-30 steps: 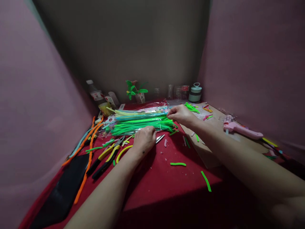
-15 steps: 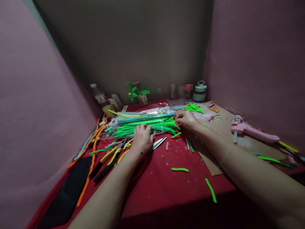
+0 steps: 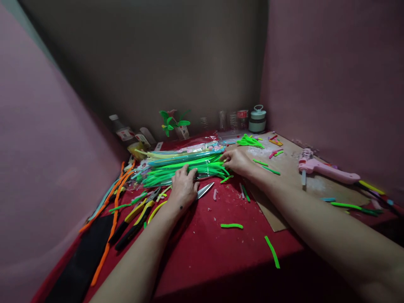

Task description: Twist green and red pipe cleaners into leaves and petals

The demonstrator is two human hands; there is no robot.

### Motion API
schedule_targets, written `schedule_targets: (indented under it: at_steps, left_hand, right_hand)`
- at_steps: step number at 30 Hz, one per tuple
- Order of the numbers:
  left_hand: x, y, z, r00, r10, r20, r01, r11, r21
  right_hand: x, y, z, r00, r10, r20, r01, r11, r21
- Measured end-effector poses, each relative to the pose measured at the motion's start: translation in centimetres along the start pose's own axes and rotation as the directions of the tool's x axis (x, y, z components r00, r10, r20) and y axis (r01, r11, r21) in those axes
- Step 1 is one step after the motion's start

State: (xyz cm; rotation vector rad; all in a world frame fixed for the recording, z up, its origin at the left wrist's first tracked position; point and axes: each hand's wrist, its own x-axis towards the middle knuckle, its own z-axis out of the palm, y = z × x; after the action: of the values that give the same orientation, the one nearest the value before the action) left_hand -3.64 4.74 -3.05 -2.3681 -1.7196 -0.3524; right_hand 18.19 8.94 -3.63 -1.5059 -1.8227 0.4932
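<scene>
A bundle of green pipe cleaners (image 3: 205, 168) lies in a clear plastic bag, with blue and yellow pipe cleaners (image 3: 176, 158) behind it. My left hand (image 3: 184, 187) lies flat on the front of the bundle, its fingers a little apart. At the bundle's right end, my right hand (image 3: 236, 162) has its thumb and fingertips pinched on the tip of a green pipe cleaner. Scissors (image 3: 205, 190) poke out from beneath my left hand, blades showing and handles hidden. Pliers (image 3: 142, 214) with yellow and black handles lie to its left.
On a cardboard sheet (image 3: 271, 210) at right lie a pink glue gun (image 3: 328, 169) and bent green pieces (image 3: 251, 141). Orange pipe cleaners (image 3: 114, 219) run along the left. A pipe-cleaner flower (image 3: 173, 124), bottles and a teal jar (image 3: 257, 120) stand at the back wall.
The view has turned slightly right. My right hand has moved a little left, its fingertips now over the ends of the green pipe cleaners. My left hand stays on the bundle.
</scene>
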Motion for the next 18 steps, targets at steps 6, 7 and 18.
schedule_targets:
  at_steps: [6,7,18]
  left_hand:
    - [0.0,0.3,-0.1,1.000,-0.002,0.026,0.001,1.000,0.002]
    - [0.0,0.3,-0.1,1.000,-0.002,0.031,0.002,1.000,0.001]
    - [0.5,0.0,0.7,0.992,0.037,0.124,-0.041,0.999,0.031]
  right_hand:
    - [-0.4,-0.3,0.4,0.993,-0.112,-0.048,0.101,0.978,-0.182]
    - [-0.5,-0.5,0.3,0.993,-0.106,-0.047,0.094,0.973,-0.213]
    - [-1.3,-2.3,-0.3,0.998,-0.018,-0.060,-0.005,0.932,-0.362]
